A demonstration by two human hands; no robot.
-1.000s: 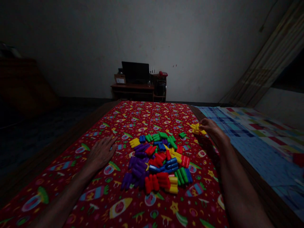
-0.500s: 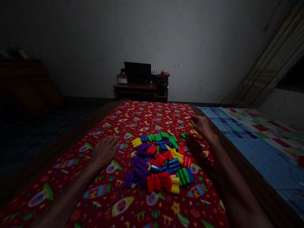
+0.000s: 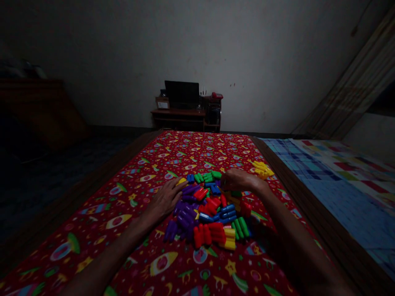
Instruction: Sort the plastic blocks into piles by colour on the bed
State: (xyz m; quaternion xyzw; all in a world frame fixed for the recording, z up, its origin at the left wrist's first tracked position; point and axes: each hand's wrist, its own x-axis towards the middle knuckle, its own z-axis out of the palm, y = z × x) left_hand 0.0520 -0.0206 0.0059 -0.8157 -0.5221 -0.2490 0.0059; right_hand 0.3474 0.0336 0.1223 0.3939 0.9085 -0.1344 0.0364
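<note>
Head view: block pile (image 3: 212, 204) lower centre, yellow cluster (image 3: 262, 169) right of it. Right hand (image 3: 237, 180) curled at pile's upper right; left hand (image 3: 166, 197), fingers nearly straight, at yellow block (image 3: 182, 181). Holds unclear. Best: light side pinch, straight lift.

Lie in a multicoloured heap (image 3: 212, 205), with purple pieces (image 3: 186, 218) at left, and in a separate yellow cluster (image 3: 262, 169) farther right.
</note>
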